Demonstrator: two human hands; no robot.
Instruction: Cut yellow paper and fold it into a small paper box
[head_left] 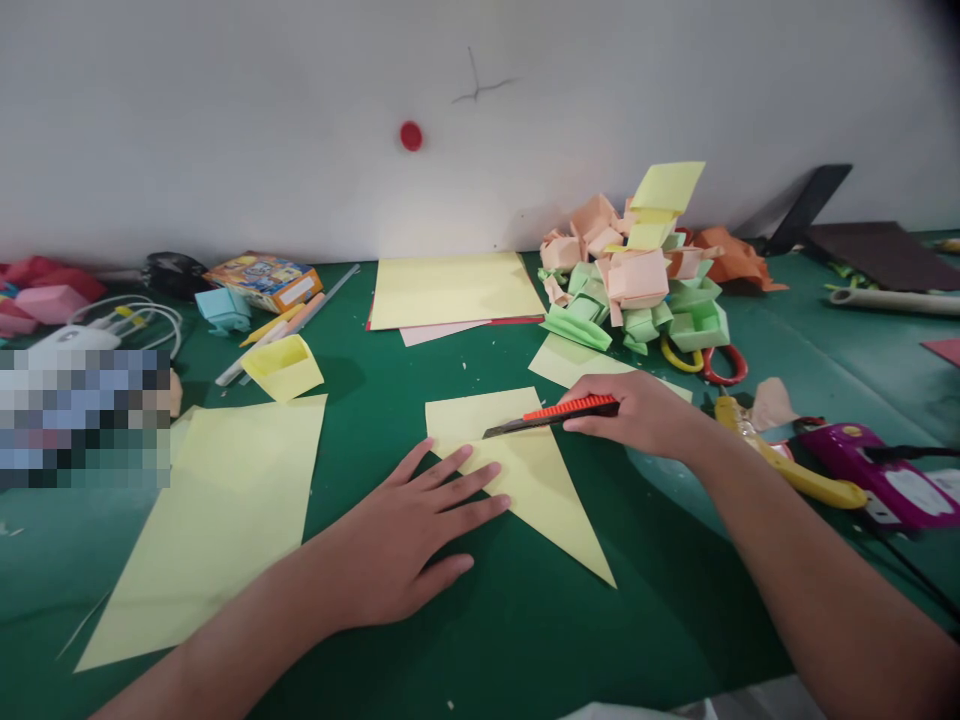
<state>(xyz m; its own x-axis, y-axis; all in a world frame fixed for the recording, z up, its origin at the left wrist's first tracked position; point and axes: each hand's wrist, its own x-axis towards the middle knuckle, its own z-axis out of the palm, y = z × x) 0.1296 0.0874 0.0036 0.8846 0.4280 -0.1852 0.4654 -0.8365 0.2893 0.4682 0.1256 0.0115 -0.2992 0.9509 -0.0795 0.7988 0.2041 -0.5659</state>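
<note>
My right hand [637,412] grips a utility knife [574,409] with an orange-red handle. Its blade points left and lies over a folded sheet of yellow paper [551,490] on the green table. Fingers spread, my left hand [424,530] rests flat, its fingertips pressing the paper's left side. The folded paper tapers to a sharp corner toward the lower right. A larger yellow sheet [247,500] lies to the left, partly behind my left forearm. Beyond the knife, another pale yellow piece [559,362] is partly covered by my right hand.
A stack of yellow sheets [457,290] lies by the wall. Folded paper boxes [637,280] pile up behind scissors [724,365] at right. A purple device [877,475] with a cable sits beyond my right forearm. A yellow paper box [285,368] stands at left.
</note>
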